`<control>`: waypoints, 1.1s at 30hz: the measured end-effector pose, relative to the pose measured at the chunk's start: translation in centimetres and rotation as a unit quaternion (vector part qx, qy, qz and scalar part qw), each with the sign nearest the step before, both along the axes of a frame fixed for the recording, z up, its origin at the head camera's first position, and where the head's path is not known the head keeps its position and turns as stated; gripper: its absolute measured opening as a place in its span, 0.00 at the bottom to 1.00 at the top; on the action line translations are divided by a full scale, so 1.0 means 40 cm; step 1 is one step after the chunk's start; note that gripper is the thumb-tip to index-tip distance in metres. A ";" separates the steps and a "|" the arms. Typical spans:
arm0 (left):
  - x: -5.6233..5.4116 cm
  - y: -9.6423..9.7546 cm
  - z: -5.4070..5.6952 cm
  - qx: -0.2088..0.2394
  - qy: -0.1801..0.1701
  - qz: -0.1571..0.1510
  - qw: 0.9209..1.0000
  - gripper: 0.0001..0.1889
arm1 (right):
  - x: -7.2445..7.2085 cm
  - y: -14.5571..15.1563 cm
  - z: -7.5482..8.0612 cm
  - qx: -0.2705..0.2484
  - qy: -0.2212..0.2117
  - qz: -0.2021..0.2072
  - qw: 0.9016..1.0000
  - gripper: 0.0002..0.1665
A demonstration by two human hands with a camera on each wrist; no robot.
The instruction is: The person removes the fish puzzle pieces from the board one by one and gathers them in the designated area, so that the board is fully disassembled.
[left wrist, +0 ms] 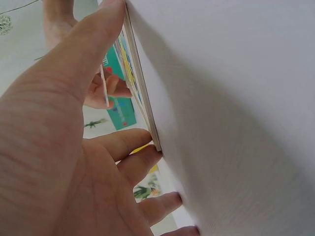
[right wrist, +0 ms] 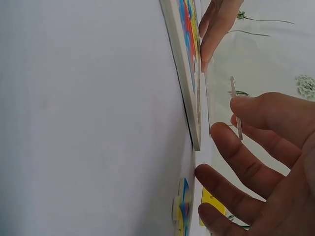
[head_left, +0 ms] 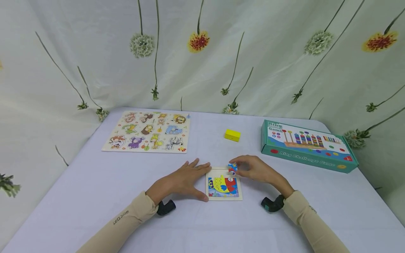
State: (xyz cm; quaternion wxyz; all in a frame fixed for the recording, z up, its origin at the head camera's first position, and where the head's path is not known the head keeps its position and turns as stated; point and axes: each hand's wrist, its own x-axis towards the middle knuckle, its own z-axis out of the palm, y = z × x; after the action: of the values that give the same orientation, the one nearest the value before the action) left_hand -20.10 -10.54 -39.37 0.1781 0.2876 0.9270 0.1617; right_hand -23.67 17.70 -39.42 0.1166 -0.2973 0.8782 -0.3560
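Observation:
A small square wooden picture puzzle (head_left: 224, 186) in a pale frame lies on the table, showing a red and yellow fish on blue; a strip along its far side shows bare wood. Spread and mostly straight, the fingers of my left hand (head_left: 186, 178) rest along its left edge, thumb at the near corner and fingertips at the far corner. Between thumb and fingers, my right hand (head_left: 257, 170) pinches a thin puzzle piece (head_left: 232, 168) printed in blue and red. The piece (right wrist: 236, 108) is edge-on in the right wrist view, raised above the frame's far right corner.
A yellow block (head_left: 232, 135) sits beyond the puzzle. At the back left lies an animal puzzle board (head_left: 148, 131); at the right stands a green Ring Challenge Game box (head_left: 308, 146). In the right wrist view, a small blue and yellow object (right wrist: 182, 209) is near the right fingers.

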 end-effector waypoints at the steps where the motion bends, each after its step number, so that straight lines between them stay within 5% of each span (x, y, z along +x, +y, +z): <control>1: 0.000 0.000 0.000 0.000 -0.001 -0.001 1.000 0.53 | 0.000 0.002 0.000 0.002 0.000 -0.003 1.000 0.22; 14: 0.001 -0.001 -0.001 -0.002 0.001 0.001 1.000 0.53 | 0.000 0.051 0.005 -0.028 -0.014 -0.027 0.999 0.21; 23: 0.000 -0.001 -0.002 -0.001 0.000 0.000 1.000 0.53 | 0.004 0.113 0.004 -0.086 -0.063 -0.058 0.993 0.23; 33: -0.002 -0.003 -0.005 -0.002 -0.001 -0.004 1.000 0.53 | 0.027 0.188 0.003 -0.087 -0.056 -0.108 0.989 0.20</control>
State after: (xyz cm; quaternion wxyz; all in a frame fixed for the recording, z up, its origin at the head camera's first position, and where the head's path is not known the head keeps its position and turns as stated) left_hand -20.19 -10.65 -39.57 0.1803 0.2905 0.9261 0.1595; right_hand -22.58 25.22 -39.30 0.0998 -0.1896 0.8630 -0.4576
